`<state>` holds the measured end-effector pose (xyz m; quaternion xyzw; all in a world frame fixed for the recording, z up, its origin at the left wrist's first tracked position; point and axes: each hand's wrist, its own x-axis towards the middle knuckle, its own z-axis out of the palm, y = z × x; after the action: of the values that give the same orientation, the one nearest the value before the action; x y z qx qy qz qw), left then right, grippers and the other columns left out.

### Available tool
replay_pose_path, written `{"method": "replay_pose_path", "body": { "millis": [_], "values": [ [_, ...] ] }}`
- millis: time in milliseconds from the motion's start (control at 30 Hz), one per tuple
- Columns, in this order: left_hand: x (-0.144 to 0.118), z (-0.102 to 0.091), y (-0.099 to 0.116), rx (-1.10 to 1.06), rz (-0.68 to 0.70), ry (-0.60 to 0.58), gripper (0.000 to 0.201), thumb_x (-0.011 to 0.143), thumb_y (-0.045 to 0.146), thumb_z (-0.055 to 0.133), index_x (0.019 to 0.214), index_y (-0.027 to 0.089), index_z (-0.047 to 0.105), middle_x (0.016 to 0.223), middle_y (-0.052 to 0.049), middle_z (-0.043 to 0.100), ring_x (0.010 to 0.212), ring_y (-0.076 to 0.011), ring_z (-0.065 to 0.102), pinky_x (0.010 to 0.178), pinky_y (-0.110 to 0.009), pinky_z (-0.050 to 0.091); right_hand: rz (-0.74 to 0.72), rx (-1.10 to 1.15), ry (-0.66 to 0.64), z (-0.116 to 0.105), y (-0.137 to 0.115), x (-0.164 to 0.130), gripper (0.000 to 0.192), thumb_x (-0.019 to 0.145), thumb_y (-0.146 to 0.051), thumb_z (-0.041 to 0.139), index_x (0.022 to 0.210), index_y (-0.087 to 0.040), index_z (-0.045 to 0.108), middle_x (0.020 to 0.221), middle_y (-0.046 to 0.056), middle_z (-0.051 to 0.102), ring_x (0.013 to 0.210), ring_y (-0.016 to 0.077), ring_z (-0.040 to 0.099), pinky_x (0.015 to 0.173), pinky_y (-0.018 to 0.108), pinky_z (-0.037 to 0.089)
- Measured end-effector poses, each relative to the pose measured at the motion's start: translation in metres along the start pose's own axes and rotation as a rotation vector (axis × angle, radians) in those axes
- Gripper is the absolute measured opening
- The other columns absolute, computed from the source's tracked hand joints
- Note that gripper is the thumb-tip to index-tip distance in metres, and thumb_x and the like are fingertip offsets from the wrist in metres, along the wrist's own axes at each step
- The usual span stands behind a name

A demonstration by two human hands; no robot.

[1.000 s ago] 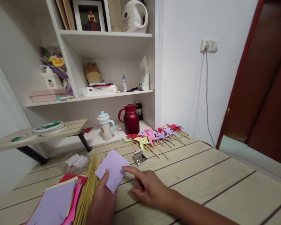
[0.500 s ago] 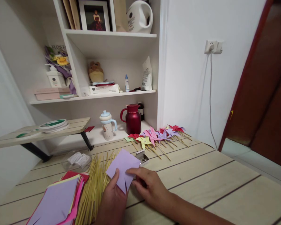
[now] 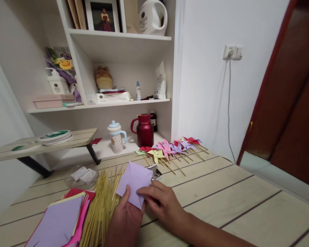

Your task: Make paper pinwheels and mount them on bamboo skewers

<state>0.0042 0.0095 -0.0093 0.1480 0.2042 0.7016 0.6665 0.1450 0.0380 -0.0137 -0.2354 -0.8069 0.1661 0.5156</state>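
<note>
My left hand (image 3: 125,219) holds a square sheet of light purple paper (image 3: 134,180) with cut slits, thumb on top of it. The fingers of my right hand (image 3: 162,204) pinch the same sheet at its right lower edge. Both hands hover just above the wooden table (image 3: 221,192). Directly left of them lies a bundle of thin bamboo sticks (image 3: 100,206). A small open metal tin (image 3: 156,172) sits just behind the paper, partly hidden by it.
A stack of coloured paper squares (image 3: 59,223) lies at the lower left. Several finished paper pinwheels (image 3: 170,149) lie in a row further back. A clear plastic bag (image 3: 81,175), a spouted cup (image 3: 115,136) and a red jug (image 3: 145,130) stand near the shelves.
My right hand went from pointing with one finger beside the sheet to pinching its edge. The sheet shifted slightly right and now partly covers the tin.
</note>
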Motion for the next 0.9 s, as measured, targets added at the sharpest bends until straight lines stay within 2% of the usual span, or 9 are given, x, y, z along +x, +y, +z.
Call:
{"method": "replay_pose_path", "body": {
  "millis": [100, 200, 333, 433, 567, 633, 767, 900],
  "values": [
    [0.000, -0.005, 0.003, -0.004, -0.063, -0.004, 0.035, 0.094, 0.028, 0.052, 0.128, 0.027, 0.064, 0.122, -0.009, 0.071, 0.110, -0.0226, 0.068, 0.098, -0.042, 0.054, -0.006, -0.030, 0.029, -0.001, -0.002, 0.000, 0.049, 0.081, 0.002, 0.048, 0.114, -0.026, 0.070, 0.084, 0.003, 0.054, 0.075, 0.0151, 0.058, 0.065, 0.024, 0.047],
    [-0.001, -0.005, 0.004, 0.031, -0.016, -0.001, 0.031, 0.093, 0.026, 0.054, 0.119, 0.024, 0.070, 0.118, -0.012, 0.073, 0.108, -0.0256, 0.069, 0.099, -0.046, 0.052, -0.018, -0.058, 0.016, -0.001, -0.003, -0.001, 0.049, 0.081, 0.001, 0.049, 0.116, -0.027, 0.070, 0.084, 0.003, 0.052, 0.074, 0.0153, 0.057, 0.063, 0.024, 0.046],
    [-0.001, 0.002, 0.000, 0.064, 0.001, -0.004, 0.029, 0.094, 0.024, 0.052, 0.114, 0.023, 0.073, 0.112, -0.012, 0.075, 0.100, -0.0239, 0.072, 0.100, -0.043, 0.052, -0.047, -0.055, 0.038, -0.001, -0.003, -0.001, 0.033, 0.089, -0.010, 0.056, 0.112, -0.028, 0.071, 0.083, 0.002, 0.053, 0.072, 0.0140, 0.057, 0.062, 0.023, 0.046],
    [-0.002, 0.004, -0.003, 0.086, -0.052, 0.026, 0.035, 0.093, 0.020, 0.052, 0.126, 0.023, 0.065, 0.112, -0.012, 0.075, 0.096, -0.0216, 0.073, 0.100, -0.041, 0.051, -0.014, -0.061, 0.050, -0.003, -0.003, -0.001, 0.026, 0.091, -0.015, 0.058, 0.110, -0.027, 0.072, 0.082, 0.002, 0.055, 0.072, 0.0146, 0.058, 0.063, 0.024, 0.047],
    [-0.002, 0.003, -0.004, 0.079, -0.080, 0.011, 0.047, 0.091, 0.018, 0.056, 0.138, 0.025, 0.054, 0.122, -0.012, 0.071, 0.106, -0.0227, 0.070, 0.102, -0.042, 0.050, 0.042, -0.029, 0.072, -0.006, -0.002, 0.000, 0.023, 0.092, -0.019, 0.059, 0.107, -0.026, 0.073, 0.081, 0.003, 0.056, 0.072, 0.0157, 0.059, 0.063, 0.025, 0.049],
    [-0.002, 0.002, -0.005, 0.069, -0.070, 0.023, 0.048, 0.090, 0.015, 0.056, 0.137, 0.027, 0.055, 0.122, -0.010, 0.071, 0.107, -0.0214, 0.070, 0.104, -0.039, 0.049, 0.043, -0.025, 0.097, -0.006, -0.001, 0.001, 0.022, 0.092, -0.021, 0.058, 0.105, -0.027, 0.074, 0.079, 0.003, 0.055, 0.070, 0.0157, 0.059, 0.061, 0.025, 0.049],
    [-0.002, 0.005, -0.006, 0.106, -0.025, 0.072, 0.043, 0.091, 0.014, 0.054, 0.130, 0.031, 0.062, 0.113, -0.007, 0.076, 0.096, -0.0194, 0.073, 0.103, -0.039, 0.049, 0.036, -0.036, 0.105, -0.005, 0.000, 0.000, 0.025, 0.093, -0.019, 0.056, 0.107, -0.028, 0.075, 0.078, 0.003, 0.055, 0.070, 0.0157, 0.058, 0.061, 0.025, 0.048],
    [-0.003, 0.009, -0.007, 0.065, -0.027, 0.029, 0.038, 0.092, 0.012, 0.051, 0.120, 0.030, 0.069, 0.112, -0.007, 0.076, 0.093, -0.0178, 0.074, 0.102, -0.037, 0.050, 0.057, 0.004, 0.088, -0.005, 0.001, 0.000, 0.021, 0.091, -0.020, 0.060, 0.102, -0.026, 0.077, 0.077, 0.003, 0.055, 0.069, 0.0151, 0.058, 0.060, 0.025, 0.048]
  ]
}}
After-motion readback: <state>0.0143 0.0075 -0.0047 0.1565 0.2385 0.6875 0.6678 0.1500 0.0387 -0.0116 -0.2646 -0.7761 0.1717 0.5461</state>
